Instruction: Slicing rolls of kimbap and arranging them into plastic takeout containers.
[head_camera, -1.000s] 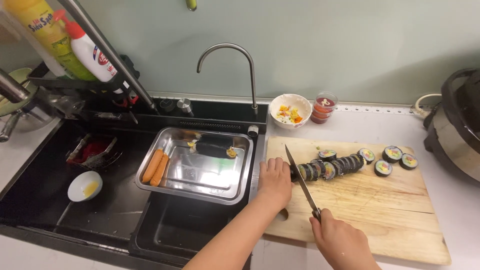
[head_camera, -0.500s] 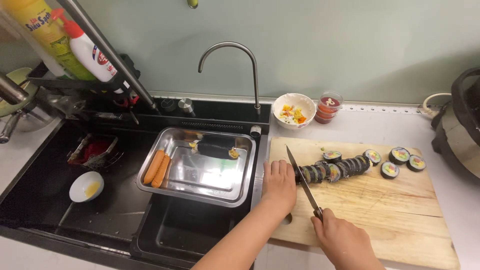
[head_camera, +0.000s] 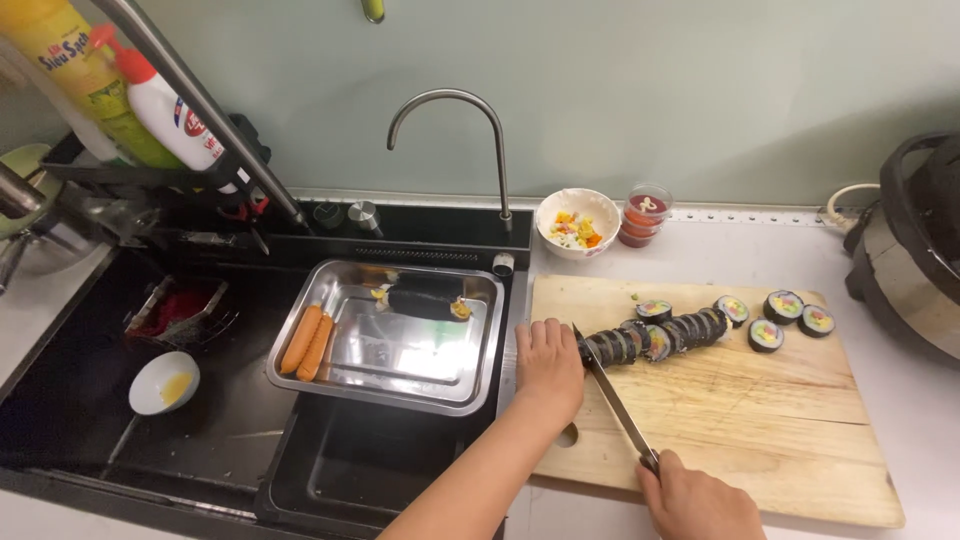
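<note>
1. From my remote seat I see the left hand (head_camera: 548, 360) resting on the left end of the seaweed rice roll (head_camera: 655, 338), fingers curled over it and pinning it down; that grip is closed on the roll.
2. The right hand (head_camera: 700, 505) sits at the bottom edge of the view, its grip clenched around the handle of the knife (head_camera: 612, 395).
3. The knife blade runs from that hand up and to the left, its tip touching the roll just beside the left hand's fingers.
4. The roll lies on the wooden cutting board (head_camera: 760, 420), near the board's far edge. Its long axis runs left to right, tilting slightly away at the right end, and it is already sliced into rounds that lean against each other.
5. Three loose slices (head_camera: 785, 320) lie just beyond the roll's right end, cut faces up.
6. The near half of the board is bare wood, giving open room between the roll and the right hand.
7. The board's left edge sits just beside the black sink (head_camera: 150, 420); a steel tray (head_camera: 395, 335) with two sausages (head_camera: 308, 343) rests across the sink.
8. Behind the board on the tabletop (head_camera: 760, 255) stand a white bowl (head_camera: 577, 222) and a small red sauce cup (head_camera: 645, 213), well apart from the blade.
9. A dark cooker (head_camera: 915, 245) crowds the right edge.
</note>
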